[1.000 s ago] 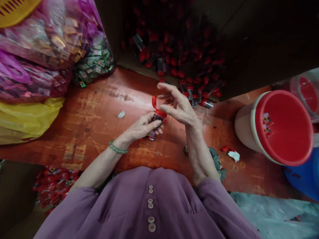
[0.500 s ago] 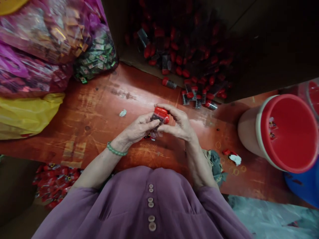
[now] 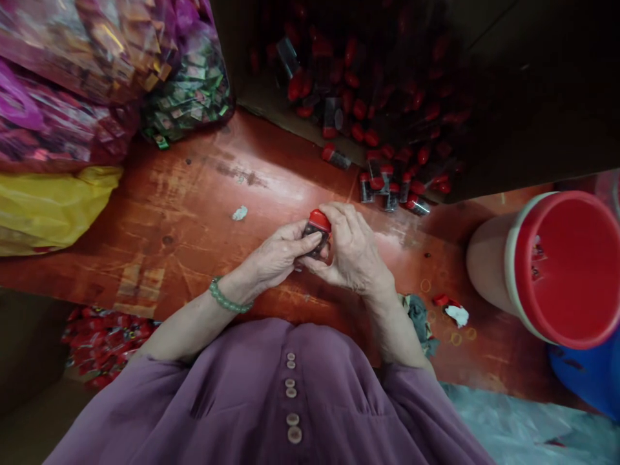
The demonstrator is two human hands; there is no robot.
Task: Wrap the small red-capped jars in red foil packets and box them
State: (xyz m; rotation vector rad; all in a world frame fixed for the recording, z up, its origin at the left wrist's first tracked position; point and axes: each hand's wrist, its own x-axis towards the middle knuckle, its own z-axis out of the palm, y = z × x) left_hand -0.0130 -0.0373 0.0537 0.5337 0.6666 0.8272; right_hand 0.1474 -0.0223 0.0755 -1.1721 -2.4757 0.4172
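CHANGE: red cap now fully seated on vial (image 3: 317, 231) | HANDS: left hand (image 3: 276, 255) grips body, right hand (image 3: 351, 252) presses cap | RISK: uneven thumb pressure may pop cap, spilling contents onto table (image 3: 194, 213)

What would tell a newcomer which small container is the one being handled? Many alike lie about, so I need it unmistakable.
Start at the red-brown table and look to its middle, in front of the purple blouse. There the left hand and right hand meet around one small clear container with a red cap. Its look-alikes lie loose in and before the dark cardboard box beyond; only this one is held.
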